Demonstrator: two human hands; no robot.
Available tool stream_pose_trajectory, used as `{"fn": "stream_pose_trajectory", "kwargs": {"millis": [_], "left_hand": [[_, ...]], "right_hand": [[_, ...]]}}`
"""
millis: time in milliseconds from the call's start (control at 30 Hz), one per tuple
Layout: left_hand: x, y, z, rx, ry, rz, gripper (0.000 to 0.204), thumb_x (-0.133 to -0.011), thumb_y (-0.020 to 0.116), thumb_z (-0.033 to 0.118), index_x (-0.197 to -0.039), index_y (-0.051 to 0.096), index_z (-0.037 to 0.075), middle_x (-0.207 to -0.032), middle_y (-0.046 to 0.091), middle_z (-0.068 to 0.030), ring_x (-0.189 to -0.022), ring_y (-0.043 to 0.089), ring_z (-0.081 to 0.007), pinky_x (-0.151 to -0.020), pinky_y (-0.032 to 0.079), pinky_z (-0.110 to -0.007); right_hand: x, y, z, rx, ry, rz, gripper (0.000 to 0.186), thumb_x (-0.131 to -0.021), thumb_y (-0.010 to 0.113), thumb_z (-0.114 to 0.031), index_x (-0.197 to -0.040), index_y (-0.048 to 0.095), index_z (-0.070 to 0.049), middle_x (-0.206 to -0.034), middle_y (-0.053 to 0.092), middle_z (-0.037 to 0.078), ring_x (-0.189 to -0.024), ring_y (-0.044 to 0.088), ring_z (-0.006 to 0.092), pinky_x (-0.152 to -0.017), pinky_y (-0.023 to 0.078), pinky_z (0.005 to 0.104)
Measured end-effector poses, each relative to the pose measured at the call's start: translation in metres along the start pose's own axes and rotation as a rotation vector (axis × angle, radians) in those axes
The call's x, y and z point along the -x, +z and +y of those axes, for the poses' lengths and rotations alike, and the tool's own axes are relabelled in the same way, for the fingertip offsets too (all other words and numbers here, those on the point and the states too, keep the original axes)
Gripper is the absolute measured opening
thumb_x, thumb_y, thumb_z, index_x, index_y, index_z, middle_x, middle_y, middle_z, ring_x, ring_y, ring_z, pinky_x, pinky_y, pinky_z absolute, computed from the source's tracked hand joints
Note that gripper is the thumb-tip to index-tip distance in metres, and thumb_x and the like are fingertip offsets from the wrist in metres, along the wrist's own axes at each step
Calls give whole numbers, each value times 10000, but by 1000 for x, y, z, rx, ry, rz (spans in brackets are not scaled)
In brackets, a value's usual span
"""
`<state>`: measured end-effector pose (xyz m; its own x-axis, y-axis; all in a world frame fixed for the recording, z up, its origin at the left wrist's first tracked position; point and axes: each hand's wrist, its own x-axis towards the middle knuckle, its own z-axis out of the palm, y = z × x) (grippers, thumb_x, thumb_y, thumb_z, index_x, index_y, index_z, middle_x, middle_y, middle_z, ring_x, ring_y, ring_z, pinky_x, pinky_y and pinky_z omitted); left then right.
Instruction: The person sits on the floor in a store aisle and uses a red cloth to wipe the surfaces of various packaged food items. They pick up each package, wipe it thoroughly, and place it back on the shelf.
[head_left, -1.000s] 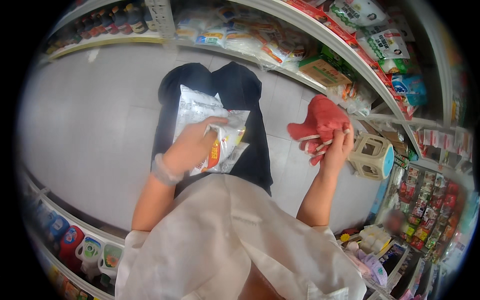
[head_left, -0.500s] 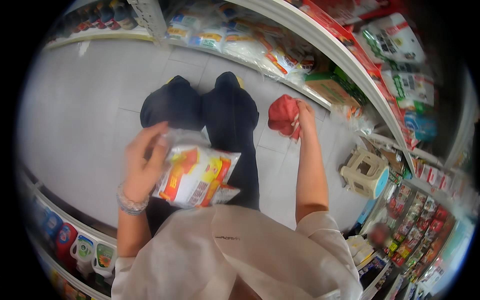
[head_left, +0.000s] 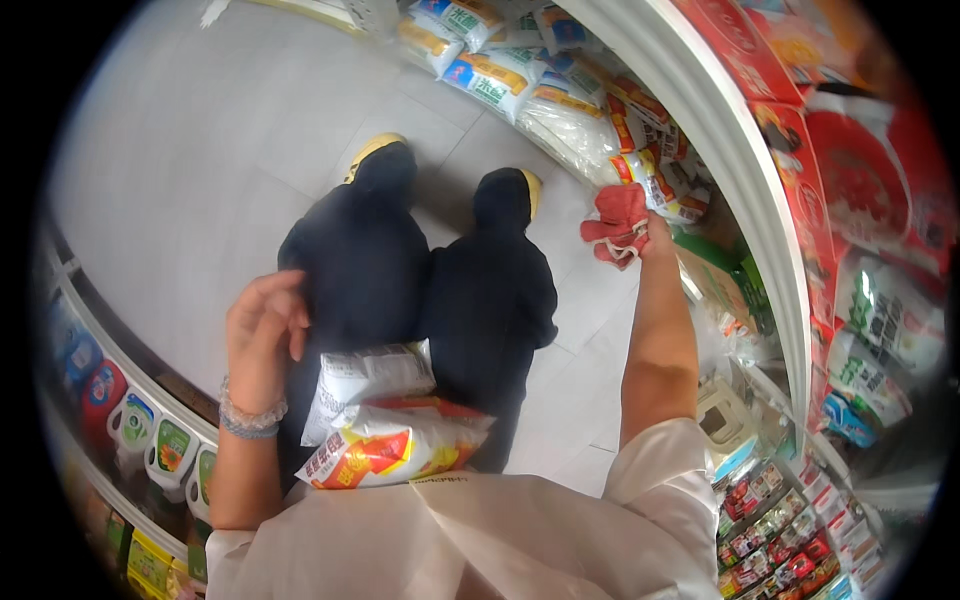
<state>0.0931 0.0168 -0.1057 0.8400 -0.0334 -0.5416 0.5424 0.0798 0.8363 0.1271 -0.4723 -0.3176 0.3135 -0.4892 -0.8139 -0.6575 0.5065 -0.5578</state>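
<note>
My left hand (head_left: 263, 330) is empty beside my left thigh, fingers apart and loosely curled. Two plastic bags, a white one (head_left: 362, 385) and a white one with red and yellow print (head_left: 400, 448), rest on my lap, over dark trousers. My right hand (head_left: 657, 238) grips a red cloth (head_left: 618, 215) with pale edging, held out at the lower shelf near a pile of packaged bags (head_left: 655, 185). Part of the hand is hidden by the cloth.
The white shelf frame (head_left: 760, 180) curves down the right, with red packs and pouches on it. Detergent bottles (head_left: 170, 448) stand on the left shelf. A beige plastic stool (head_left: 722, 415) is at the lower right. Grey tiled floor (head_left: 180, 180) lies around my feet.
My left hand has let go of the bags, which now sit lower on my lap. My right arm has reached forward with the cloth toward the shelf. The view has shifted.
</note>
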Motion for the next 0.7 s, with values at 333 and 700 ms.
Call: {"fn": "stream_pose_trajectory", "kwargs": {"millis": [333, 700], "left_hand": [[-9, 4, -1, 51, -24, -2, 280, -839, 478, 213, -1029, 516, 11, -663, 482, -28, -448, 382, -54, -397, 300, -153], [11, 0, 13, 80, 23, -41, 250, -833, 483, 171, -1013, 528, 4, -733, 519, -22, -568, 459, -76, -545, 371, -183]], "right_hand": [[-6, 9, -19, 641, -434, 368, 144, -751, 501, -97, -795, 569, 22, -822, 587, 120, -721, 563, 183, -589, 459, 321], [172, -72, 33, 422, -892, 107, 51, -698, 544, -13, -663, 515, 9, -750, 502, 46, -725, 471, 110, -651, 371, 218]]}}
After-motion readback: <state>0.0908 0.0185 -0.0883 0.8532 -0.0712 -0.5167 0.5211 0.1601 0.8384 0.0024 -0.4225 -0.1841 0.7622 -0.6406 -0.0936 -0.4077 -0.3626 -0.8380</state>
